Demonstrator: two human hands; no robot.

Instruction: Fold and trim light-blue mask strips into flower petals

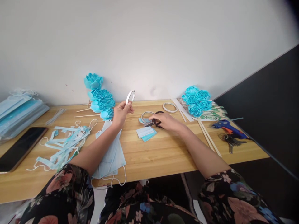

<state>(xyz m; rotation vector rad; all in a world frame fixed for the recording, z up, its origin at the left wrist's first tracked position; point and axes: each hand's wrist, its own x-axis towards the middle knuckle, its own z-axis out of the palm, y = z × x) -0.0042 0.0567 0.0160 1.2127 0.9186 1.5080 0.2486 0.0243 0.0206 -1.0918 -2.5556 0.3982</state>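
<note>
My left hand [123, 112] pinches a narrow roll of white tape [127, 97], holding it upright above the table. Lower and to the right, my right hand [166, 121] is closed on a pair of black-handled scissors [159, 115], whose blades point left. Under the blades lie cut pieces of blue and white mask fabric [145, 133]. A second tape roll [145, 114] rests flat just behind the blades, and a third tape roll [170, 107] lies farther back to the right. Several blue face masks [109, 158] lie beneath my left forearm.
Blue fabric flowers stand at the back left [101, 99] and lie at the right [196, 100]. Mask scraps [65, 143], a phone [22, 149] and stacked masks [23, 112] are on the left. A glue gun [227, 128], keys [231, 140] and wooden sticks [208, 137] lie right.
</note>
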